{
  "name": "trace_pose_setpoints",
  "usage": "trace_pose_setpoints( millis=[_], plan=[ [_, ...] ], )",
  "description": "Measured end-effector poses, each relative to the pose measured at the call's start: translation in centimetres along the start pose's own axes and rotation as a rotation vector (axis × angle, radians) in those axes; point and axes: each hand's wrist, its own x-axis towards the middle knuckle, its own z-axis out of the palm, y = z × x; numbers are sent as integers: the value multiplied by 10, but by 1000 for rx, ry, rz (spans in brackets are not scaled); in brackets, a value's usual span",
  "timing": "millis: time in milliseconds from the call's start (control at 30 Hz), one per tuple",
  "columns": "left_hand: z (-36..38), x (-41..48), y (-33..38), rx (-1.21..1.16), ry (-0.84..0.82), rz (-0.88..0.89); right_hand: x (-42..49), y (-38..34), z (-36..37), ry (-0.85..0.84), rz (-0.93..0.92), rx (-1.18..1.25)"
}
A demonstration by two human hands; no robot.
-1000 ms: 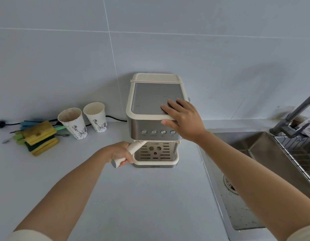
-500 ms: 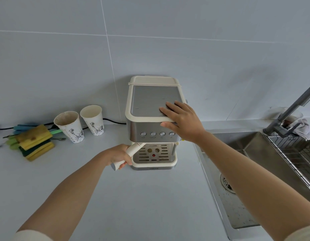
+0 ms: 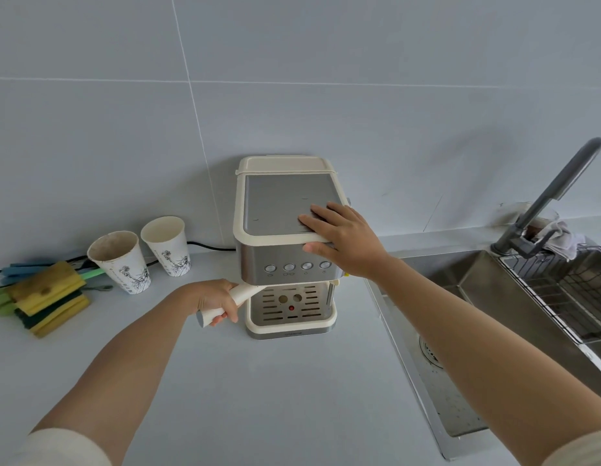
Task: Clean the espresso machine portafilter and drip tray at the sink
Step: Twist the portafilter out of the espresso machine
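A cream and steel espresso machine [image 3: 279, 203] stands on the grey counter against the tiled wall. My left hand [image 3: 213, 299] grips the cream handle of the portafilter [image 3: 243, 292], which sticks out to the left from under the machine's front; its basket end is hidden there. My right hand [image 3: 343, 240] rests on the machine's top right front corner, fingers flat on the top plate and thumb against the front panel. The slotted drip tray [image 3: 292, 312] sits in the machine's base. A steel sink [image 3: 477, 317] lies to the right.
Two paper cups [image 3: 124, 260] stand left of the machine, beside a stack of yellow and green sponges [image 3: 46, 297]. A black power cord [image 3: 208, 246] runs along the wall. A grey faucet [image 3: 548, 200], a wire rack [image 3: 568, 290] and a rag [image 3: 558, 238] are at the sink.
The portafilter handle in my left hand has swung slightly further left. My right hand stays on the machine's top. The view has drifted a little.
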Motion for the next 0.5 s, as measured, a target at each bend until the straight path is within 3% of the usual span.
trace_pose_setpoints(
  millis=[267, 500],
  plan=[
    [-21, 2, 7, 60, -72, -6, -1, -2, -2, -70, 35, 19],
    [-25, 10, 5, 66, -102, -8, 0, 0, 0, -8, -11, -38]
  ],
)
